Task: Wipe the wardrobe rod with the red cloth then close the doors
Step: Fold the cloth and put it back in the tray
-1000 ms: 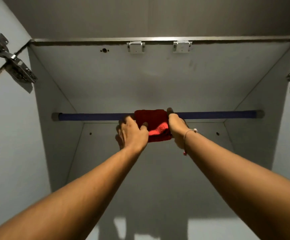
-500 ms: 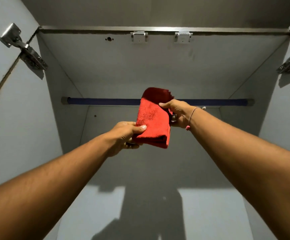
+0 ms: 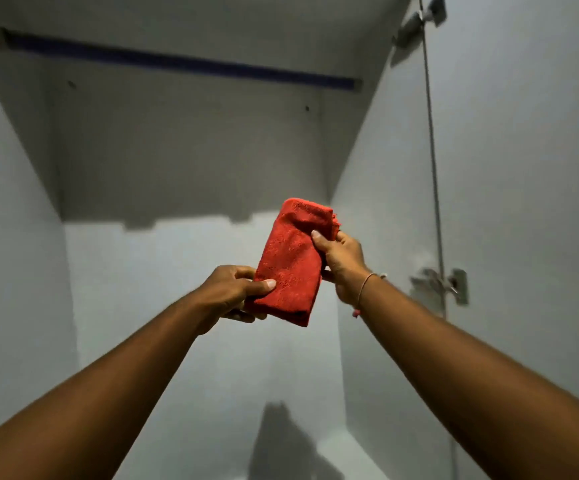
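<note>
Both forearms are bare and sleeveless, and the right hand (image 3: pixel 341 263) wears a thin cord bracelet (image 3: pixel 364 289) with a small pink tassel.

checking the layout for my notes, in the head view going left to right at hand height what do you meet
Left hand pinching the cloth's lower left edge → folded red terry cloth → right hand gripping its upper right edge → thin bracelet on that wrist → blurred metal hinge on the open right door.
</note>
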